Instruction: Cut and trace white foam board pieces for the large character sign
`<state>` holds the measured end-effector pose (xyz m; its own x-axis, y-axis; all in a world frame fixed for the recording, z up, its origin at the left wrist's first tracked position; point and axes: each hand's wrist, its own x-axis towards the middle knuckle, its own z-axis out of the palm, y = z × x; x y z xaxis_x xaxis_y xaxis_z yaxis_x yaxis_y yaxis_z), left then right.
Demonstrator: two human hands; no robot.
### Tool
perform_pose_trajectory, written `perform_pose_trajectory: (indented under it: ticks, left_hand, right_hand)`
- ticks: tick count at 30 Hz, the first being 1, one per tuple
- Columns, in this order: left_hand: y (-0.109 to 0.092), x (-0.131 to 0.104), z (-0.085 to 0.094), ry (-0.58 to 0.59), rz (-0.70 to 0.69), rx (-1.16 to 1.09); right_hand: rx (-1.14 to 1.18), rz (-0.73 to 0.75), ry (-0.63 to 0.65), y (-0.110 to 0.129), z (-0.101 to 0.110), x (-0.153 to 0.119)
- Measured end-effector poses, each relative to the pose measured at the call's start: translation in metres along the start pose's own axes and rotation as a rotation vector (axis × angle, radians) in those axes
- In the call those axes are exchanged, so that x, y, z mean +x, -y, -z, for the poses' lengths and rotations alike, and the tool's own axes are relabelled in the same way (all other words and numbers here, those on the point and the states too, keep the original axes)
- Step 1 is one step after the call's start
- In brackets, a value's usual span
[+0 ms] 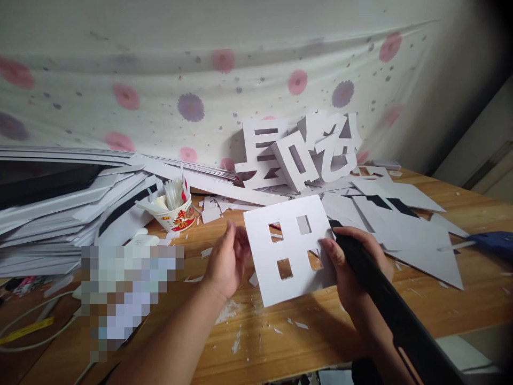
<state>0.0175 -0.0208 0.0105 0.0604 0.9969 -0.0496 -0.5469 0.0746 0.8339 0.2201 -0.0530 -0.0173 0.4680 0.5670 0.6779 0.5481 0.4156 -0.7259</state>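
A white foam-board panel (297,267) with several square cut-outs is held up, tilted, above the table. My right hand (360,262) grips its right edge, thumb on the front face, together with a long black strip (385,299) that runs down over my right forearm to the lower right. My left hand (227,259) is beside the panel's left edge, thumb raised and apart from the fingers, which are partly in shadow; it does not grip the panel. White scraps (298,324) lie on the wooden table (224,353) below.
White three-dimensional characters (296,160) stand at the back against a flowered curtain (160,107). Cut white sheets (420,246) and a blue tool (491,243), perhaps a glue gun, lie right. Left are stacked boards (52,224), a paper tub (176,216) of sticks and a cable (38,347).
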Motion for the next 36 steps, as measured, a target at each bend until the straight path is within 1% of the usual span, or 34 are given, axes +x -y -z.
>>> perform_pose_trajectory:
  ticks: [3,4,5,8,11,17,19,21,24,27,29,31,33,36]
  left_hand:
    - [0.0,-0.002,0.0,0.164,0.018,0.056]
    - [0.001,-0.004,0.0,0.187,0.027,0.093]
    - [0.002,-0.005,-0.001,0.185,0.036,0.123]
    - [0.006,-0.008,-0.002,0.128,0.052,0.159]
    - [0.007,-0.007,-0.001,0.122,0.068,0.164]
    - [0.007,-0.007,0.0,0.108,0.066,0.152]
    - [0.009,-0.007,0.002,0.104,0.03,0.16]
    - [0.011,-0.008,0.003,0.077,-0.039,0.195]
    - [0.011,-0.01,0.003,0.047,-0.109,0.229]
    - [0.007,-0.011,-0.001,0.024,-0.113,0.156]
    - [0.004,-0.011,-0.003,-0.028,-0.122,0.102]
    - [0.002,-0.01,-0.005,-0.073,-0.134,0.099]
    - [0.002,-0.009,-0.005,-0.078,-0.141,0.125]
    - [0.002,-0.007,-0.004,-0.056,-0.132,0.145]
  right_hand:
    - [-0.037,0.123,-0.01,0.002,0.003,0.0]
    - [-0.034,0.159,-0.012,0.002,0.003,0.0]
    - [-0.032,0.189,-0.014,0.003,0.002,-0.001]
    - [-0.048,0.259,-0.012,0.004,-0.001,-0.004]
    - [-0.07,0.286,-0.019,0.006,-0.002,-0.006]
    - [-0.047,0.253,-0.015,0.008,-0.004,-0.01]
    - [-0.026,0.241,-0.01,0.009,-0.005,-0.012]
    - [-0.003,0.223,-0.002,0.009,-0.006,-0.014]
    - [0.005,0.167,0.013,0.01,-0.008,-0.015]
    - [0.0,0.134,0.016,0.009,-0.008,-0.015]
    - [0.01,0.137,0.013,0.008,-0.008,-0.015]
    - [0.014,0.13,0.014,0.008,-0.008,-0.015]
    - [0.0,0.114,0.022,0.007,-0.008,-0.016]
    - [-0.016,0.147,0.032,0.004,-0.008,-0.016]
